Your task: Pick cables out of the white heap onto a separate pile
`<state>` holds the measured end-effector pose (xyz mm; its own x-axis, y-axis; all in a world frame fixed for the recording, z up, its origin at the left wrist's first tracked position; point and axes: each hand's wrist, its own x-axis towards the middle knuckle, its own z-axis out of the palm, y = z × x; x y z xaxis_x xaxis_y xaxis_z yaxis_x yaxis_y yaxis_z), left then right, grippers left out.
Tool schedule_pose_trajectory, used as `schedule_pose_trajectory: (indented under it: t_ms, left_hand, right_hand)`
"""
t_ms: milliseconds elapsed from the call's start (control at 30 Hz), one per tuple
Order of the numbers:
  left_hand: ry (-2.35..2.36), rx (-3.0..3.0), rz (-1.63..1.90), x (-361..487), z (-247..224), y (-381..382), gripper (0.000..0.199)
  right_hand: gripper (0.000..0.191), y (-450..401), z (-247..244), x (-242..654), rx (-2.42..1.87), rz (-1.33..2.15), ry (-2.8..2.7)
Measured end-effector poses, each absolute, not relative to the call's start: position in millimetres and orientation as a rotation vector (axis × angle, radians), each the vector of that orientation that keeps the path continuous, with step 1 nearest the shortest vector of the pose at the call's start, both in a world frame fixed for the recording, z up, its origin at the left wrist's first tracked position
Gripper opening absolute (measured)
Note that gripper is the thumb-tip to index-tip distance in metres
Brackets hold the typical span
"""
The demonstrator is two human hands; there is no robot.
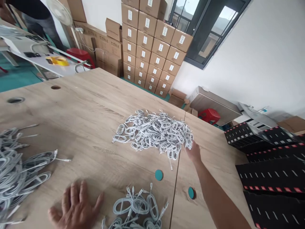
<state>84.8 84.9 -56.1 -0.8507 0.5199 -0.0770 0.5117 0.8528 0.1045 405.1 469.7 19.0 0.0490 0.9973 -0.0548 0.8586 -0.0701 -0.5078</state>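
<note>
A large heap of coiled white charging cables (157, 130) lies on the wooden table. My right hand (193, 152) is at the heap's right edge, its fingers closed around coiled cable there; the fingertips are partly hidden. My left hand (75, 206) rests palm down on the tabletop with its fingers spread, holding nothing. Just right of that hand is a smaller group of coiled cables (138, 206), cut off by the bottom of the view. A further pile of cables (16, 175) fills the left edge.
Two green discs (159, 175) (191, 192) sit on the wooden table (95, 108), near its seam. Black slotted trays (271, 175) stand at right. Behind are stacked cartons (152, 47), a red stool (209, 115) and a side table with yellow tape (57, 61). A person (40, 16) stands far left.
</note>
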Motion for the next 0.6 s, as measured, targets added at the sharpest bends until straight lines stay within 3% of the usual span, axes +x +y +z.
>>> schedule_pose_trajectory:
  t_ms: [133,267,400,500,600]
  left_hand:
    - [2.935,0.833,0.11,84,-62,81,0.092]
    - [2.916,0.799,0.037,86,-64,80,0.088]
    - [2.912,0.815,0.076,86,-59,83,0.092]
    - [2.929,0.822,0.13,87,-53,86,0.095]
    - [2.899,0.824,0.134,87,-47,89,0.095]
  right_hand:
    - [0.09,522,-5,406,-2.196,0.423,-2.052]
    - [0.075,528,-16,420,-2.203,0.429,-2.021]
    - [0.034,513,-4,441,-2.109,0.822,-1.7]
    - [0.028,480,12,457,-1.877,1.299,-1.402]
    - [0.033,427,32,466,-1.603,1.658,-1.147]
